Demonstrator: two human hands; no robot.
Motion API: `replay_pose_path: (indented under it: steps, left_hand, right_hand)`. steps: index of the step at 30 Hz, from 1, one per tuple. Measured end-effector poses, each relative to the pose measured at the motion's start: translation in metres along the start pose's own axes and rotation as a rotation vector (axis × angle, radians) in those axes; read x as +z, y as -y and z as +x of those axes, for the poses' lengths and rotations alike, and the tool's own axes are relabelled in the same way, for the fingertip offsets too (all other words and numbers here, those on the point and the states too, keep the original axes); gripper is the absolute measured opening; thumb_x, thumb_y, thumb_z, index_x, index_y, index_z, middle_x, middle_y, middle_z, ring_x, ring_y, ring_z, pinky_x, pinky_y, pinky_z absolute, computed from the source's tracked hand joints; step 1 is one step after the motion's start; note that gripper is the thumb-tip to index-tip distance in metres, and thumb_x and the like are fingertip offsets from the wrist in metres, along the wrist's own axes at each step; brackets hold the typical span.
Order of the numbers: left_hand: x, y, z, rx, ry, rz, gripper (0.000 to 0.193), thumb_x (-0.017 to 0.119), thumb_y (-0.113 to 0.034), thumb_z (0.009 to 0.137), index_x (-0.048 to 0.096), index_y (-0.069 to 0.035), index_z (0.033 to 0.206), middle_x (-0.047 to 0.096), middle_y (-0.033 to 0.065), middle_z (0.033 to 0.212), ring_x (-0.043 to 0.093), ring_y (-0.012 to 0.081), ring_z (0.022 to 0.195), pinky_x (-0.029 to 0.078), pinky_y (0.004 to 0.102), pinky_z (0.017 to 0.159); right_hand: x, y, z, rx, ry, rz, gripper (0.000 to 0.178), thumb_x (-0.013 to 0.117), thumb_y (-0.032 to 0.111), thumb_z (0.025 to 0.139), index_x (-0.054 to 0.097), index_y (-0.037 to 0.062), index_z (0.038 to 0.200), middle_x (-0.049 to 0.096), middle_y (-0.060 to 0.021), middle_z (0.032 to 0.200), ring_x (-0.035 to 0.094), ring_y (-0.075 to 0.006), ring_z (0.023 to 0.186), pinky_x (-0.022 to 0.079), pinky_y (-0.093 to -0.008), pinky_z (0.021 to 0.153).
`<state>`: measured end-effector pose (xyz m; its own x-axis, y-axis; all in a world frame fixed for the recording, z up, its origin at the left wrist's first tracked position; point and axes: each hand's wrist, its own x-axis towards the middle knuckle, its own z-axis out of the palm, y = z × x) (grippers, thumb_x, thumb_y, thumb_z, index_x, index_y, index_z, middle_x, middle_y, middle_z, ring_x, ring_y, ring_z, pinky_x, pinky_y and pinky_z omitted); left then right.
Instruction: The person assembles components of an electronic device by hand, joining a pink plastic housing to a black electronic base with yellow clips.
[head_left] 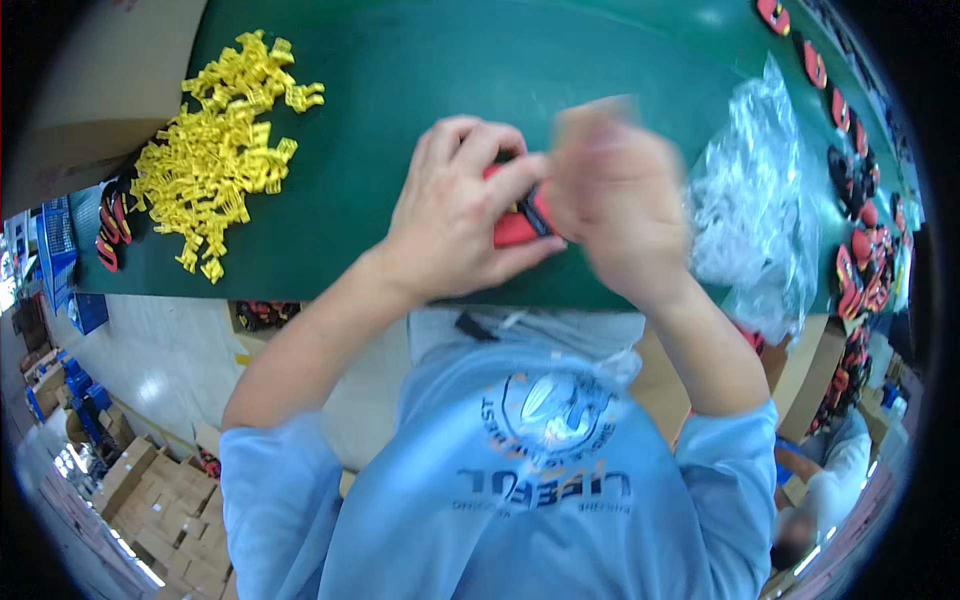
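Observation:
Over the near edge of a green table (420, 70), both my hands meet on a small red and black plastic part (516, 226). My left hand (455, 205) wraps around it from the left, fingers curled over its top. My right hand (615, 195) is blurred by motion and presses against the part's right end. Most of the part is hidden between the hands.
A heap of small yellow plastic pieces (215, 150) lies at the table's left. Clear plastic bags (760, 190) are piled at the right, with several red and black parts (860, 250) beyond them. Cardboard boxes (150, 500) stand on the floor lower left. Another person (830, 480) sits at lower right.

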<state>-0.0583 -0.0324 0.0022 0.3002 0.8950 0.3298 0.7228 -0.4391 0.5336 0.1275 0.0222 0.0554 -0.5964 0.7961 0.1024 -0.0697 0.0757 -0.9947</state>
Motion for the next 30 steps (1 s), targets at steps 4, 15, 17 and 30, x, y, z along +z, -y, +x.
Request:
replay_pose_path:
  steps: [4,15,17,30]
  left_hand:
    - [-0.012,0.004,-0.003,-0.023,-0.027,0.058,0.067,0.094,-0.041,0.07,0.073,-0.015,0.128,0.062,0.0125,0.125,0.054,0.0382,0.118,0.047,0.0514,0.103]
    - [-0.231,-0.035,-0.001,0.228,-0.484,0.457,0.063,0.099,-0.029,0.067,0.079,-0.017,0.126,0.068,0.0211,0.13,0.07,0.0325,0.103,0.058,0.0443,0.089]
    - [-0.306,-0.041,0.003,0.284,-0.647,0.755,0.065,0.1,-0.025,0.068,0.078,-0.014,0.129,0.068,0.0216,0.132,0.07,0.0324,0.103,0.059,0.0437,0.09]
    - [-0.386,0.015,0.064,0.232,-0.865,1.197,0.069,0.095,-0.033,0.078,0.064,-0.006,0.134,0.07,0.0171,0.127,0.07,0.0347,0.111,0.057,0.045,0.095]
  right_hand:
    - [-0.036,0.066,0.02,-0.102,0.074,0.755,0.053,0.036,0.052,0.118,0.035,0.0159,0.079,0.026,0.0051,0.063,0.018,-0.008,0.05,0.017,-0.0289,0.044]
    - [-0.019,-0.042,-0.057,0.014,-0.152,0.362,0.05,0.051,0.037,0.116,0.043,0.0069,0.077,0.038,0.0,0.066,0.031,-0.0086,0.054,0.025,-0.0276,0.047]
    - [-0.011,-0.054,-0.058,-0.006,-0.14,0.384,0.051,0.052,0.036,0.116,0.044,0.0067,0.075,0.04,-0.0006,0.066,0.032,-0.0085,0.054,0.025,-0.0273,0.048]
    - [-0.028,-0.081,-0.09,0.023,-0.306,0.249,0.045,0.056,0.026,0.113,0.051,0.006,0.073,0.05,-0.0008,0.067,0.042,-0.009,0.059,0.033,-0.0279,0.052]
